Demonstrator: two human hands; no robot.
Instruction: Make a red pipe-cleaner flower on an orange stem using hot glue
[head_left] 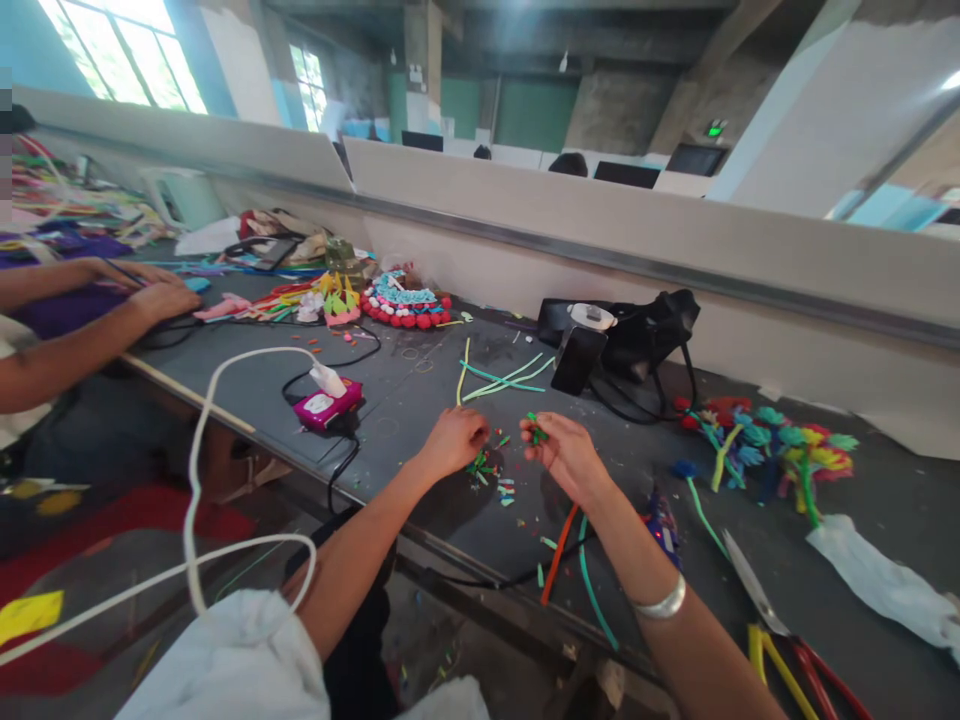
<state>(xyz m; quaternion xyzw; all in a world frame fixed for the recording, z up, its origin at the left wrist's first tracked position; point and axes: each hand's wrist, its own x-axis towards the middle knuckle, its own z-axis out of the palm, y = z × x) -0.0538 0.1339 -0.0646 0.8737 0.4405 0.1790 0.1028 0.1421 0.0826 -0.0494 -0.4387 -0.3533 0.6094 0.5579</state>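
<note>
Small green pipe-cleaner pieces (534, 430) are pinched between the thumb and fingers of my right hand (566, 455). To its left, my left hand (454, 442) has its fingers curled in just above the table; whatever they may hold is hidden. Below and between both hands lies a scattered pile of short cut pieces (481, 468), mostly green, with a few pale and red bits. Several long yellow, pale green and teal pipe cleaners (504, 382) lie crossed beyond my hands. An orange pipe cleaner (559, 560) and a teal one (592, 590) lie by my right forearm.
Open scissors (757, 590) and colourful fuzzy flowers (780, 450) lie at right. Behind stand a phone (579, 360) and a black bag (652, 335). A purple power adapter (328, 405) with a white cable sits left. A co-worker's hands (161, 295) are at far left.
</note>
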